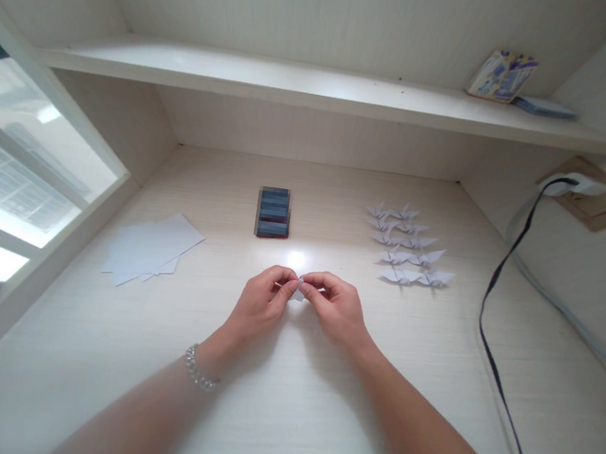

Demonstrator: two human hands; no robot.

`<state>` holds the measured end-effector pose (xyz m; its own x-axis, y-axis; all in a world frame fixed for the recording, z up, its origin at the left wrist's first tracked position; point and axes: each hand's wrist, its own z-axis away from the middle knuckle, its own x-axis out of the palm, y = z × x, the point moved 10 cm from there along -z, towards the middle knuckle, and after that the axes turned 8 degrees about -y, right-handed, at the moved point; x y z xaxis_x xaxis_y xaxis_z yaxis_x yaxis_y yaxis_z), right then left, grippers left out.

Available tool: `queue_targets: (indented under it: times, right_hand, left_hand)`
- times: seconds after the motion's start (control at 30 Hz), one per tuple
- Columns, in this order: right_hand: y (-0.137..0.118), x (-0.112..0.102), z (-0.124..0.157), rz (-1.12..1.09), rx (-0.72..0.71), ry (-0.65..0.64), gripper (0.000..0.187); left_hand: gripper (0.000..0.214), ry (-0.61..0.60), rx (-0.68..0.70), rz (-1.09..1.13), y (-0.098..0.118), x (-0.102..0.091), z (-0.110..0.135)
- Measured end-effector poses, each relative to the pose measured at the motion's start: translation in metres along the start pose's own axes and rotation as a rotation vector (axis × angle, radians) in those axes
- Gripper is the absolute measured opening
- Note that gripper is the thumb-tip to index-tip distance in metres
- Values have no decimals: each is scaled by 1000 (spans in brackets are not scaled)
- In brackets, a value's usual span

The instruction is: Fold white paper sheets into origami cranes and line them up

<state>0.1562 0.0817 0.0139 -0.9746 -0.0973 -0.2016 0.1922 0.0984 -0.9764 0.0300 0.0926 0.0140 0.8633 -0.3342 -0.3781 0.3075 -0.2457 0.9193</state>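
Between my fingertips is a small folded piece of white paper point(298, 295), mostly hidden by them. My left hand point(265, 298) pinches its left side with thumb and fingers. From the right, my right hand point(334, 307) pinches the other side, so the two thumbs almost meet. Several white folded paper cranes point(402, 259) stand in two columns on the desk, off to the right of my hands. To the left lies a loose, fanned pile of white paper sheets point(152, 248).
A dark phone-like object point(274, 213), its face pixelated, lies beyond my hands on the desk point(190, 406). A black cable point(486, 303) runs from a wall socket point(600, 195) down the right side. Overhead, a shelf point(300, 81) holds a printed packet point(502, 76). A window point(16, 152) borders the left.
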Motion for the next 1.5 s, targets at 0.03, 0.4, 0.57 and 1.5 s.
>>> queue_targets:
  times: [0.03,0.4,0.57,1.5]
  right_hand:
    - [0,-1,0,1,0,12,16]
    - [1,-1,-1,-3,16,-6,12]
    - [7,0,-2,-51,44,-13,13]
    - [12,1,-2,-67,26,4,12]
  left_hand:
    - [17,3,4,-1,1,0,0]
    - [18,-16,5,-29,2,1,0]
    - [17,-20,-20,-14,2,0,0]
    - [17,6,32,-161,7,1,1]
